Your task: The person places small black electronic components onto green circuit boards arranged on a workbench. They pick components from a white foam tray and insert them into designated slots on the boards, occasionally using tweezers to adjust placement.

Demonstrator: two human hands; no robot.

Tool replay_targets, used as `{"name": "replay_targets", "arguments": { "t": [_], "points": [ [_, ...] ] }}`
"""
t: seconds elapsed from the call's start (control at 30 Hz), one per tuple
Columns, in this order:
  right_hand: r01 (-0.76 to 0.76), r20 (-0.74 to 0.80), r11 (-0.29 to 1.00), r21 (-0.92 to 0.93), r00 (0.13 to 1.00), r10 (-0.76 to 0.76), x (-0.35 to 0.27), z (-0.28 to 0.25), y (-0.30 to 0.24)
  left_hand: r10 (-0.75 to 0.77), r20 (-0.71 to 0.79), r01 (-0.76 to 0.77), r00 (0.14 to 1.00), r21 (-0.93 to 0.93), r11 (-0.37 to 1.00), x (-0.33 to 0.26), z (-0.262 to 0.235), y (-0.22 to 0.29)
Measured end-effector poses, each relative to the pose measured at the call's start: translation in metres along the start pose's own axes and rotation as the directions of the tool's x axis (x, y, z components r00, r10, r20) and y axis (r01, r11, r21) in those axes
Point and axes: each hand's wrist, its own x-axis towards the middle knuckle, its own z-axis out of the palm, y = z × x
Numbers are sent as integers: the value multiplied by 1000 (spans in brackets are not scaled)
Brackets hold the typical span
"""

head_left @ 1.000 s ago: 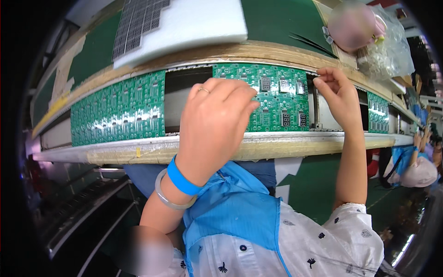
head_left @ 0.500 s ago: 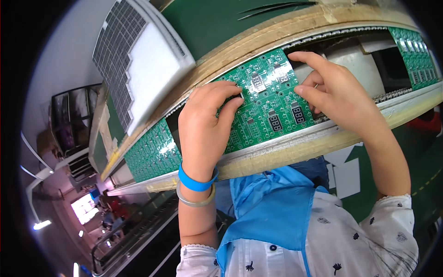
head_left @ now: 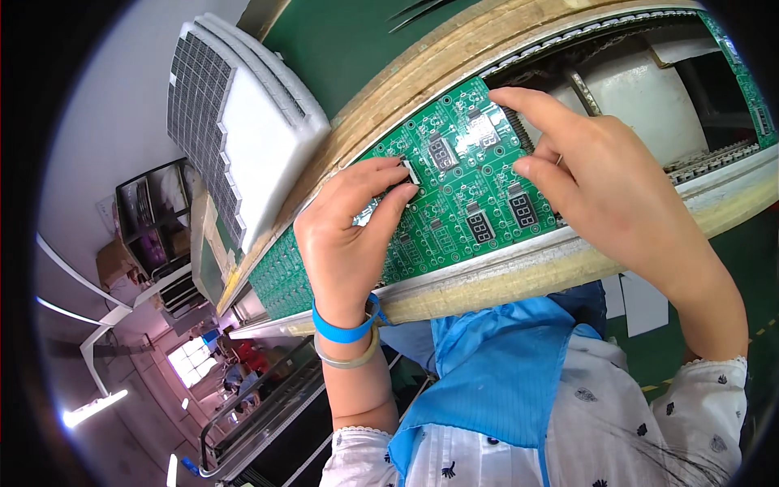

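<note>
Seen from the head camera, a green circuit board [head_left: 462, 195] lay on a conveyor rail [head_left: 519, 260] that ran left to right before the person. The left hand [head_left: 349, 235] pinched a small white component [head_left: 411, 172] between thumb and fingertips against the board's far-left part — seemingly to seat it. The right hand [head_left: 608, 187], fingers spread, pressed the board's right edge, likely steadying it; open track lay to the right, and a white foam tray [head_left: 243, 130] stood far left.

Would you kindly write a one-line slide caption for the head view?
Left hand presses a small white part onto a green circuit board while the right hand steadies its edge.
</note>
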Motion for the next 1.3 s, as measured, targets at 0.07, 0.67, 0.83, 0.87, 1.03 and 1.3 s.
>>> {"name": "replay_targets", "arguments": {
  "t": [0.07,0.67,0.83,0.87,1.03,1.3],
  "points": [
    [9,-10,1000,14,1000,-9,-1,0,0,23,-5,-23,1000,16,1000,0,0,-2],
    [-9,32,1000,27,999,8,2,-3,0,237,14,-237,972,85,968,2,4,-18],
    [-107,-124,994,10,986,107,10,-8,-3,297,-64,-283,953,170,944,-5,-3,-16],
    [-57,-143,997,-50,989,50,14,-14,-10,298,-102,-277,949,181,944,-11,-6,-19],
    [285,-76,942,-177,950,-302,61,-12,-63,242,-433,-53,868,403,914,-31,-30,-41],
    [648,243,759,-59,747,-619,186,94,-118,90,-375,60,923,370,927,-43,-25,-59]
  ]
}}
